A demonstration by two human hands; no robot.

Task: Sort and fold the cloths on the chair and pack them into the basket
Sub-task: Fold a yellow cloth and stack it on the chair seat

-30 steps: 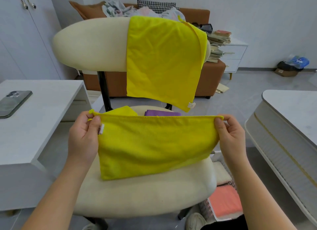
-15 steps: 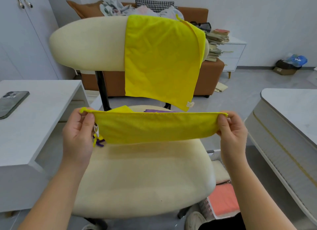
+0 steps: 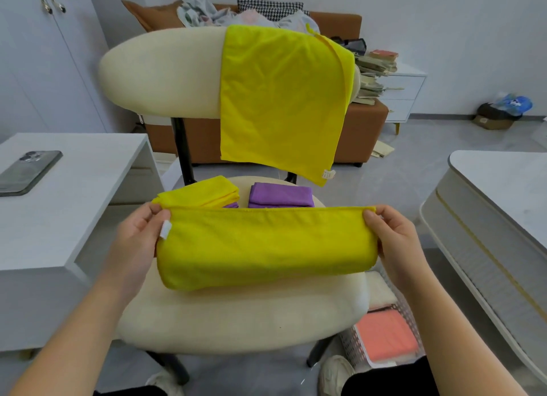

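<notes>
I hold a yellow cloth folded into a long band over the cream chair seat. My left hand pinches its left top corner by a white tag, and my right hand pinches the right top corner. Its lower fold rests on the seat. Behind it on the seat lie a folded yellow cloth and a folded purple cloth. Another yellow cloth hangs over the chair's backrest. A white perforated basket stands on the floor at the lower right, with an orange cloth in it.
A white desk with a phone stands to the left. A white table is on the right. Behind the chair is a brown sofa piled with clothes, and a drawer unit with stacked books.
The yellow cloth was lifted off the seat and pulled taut, then lowered again folded over into a narrower band. The folded yellow and purple cloths behind it have come into view.
</notes>
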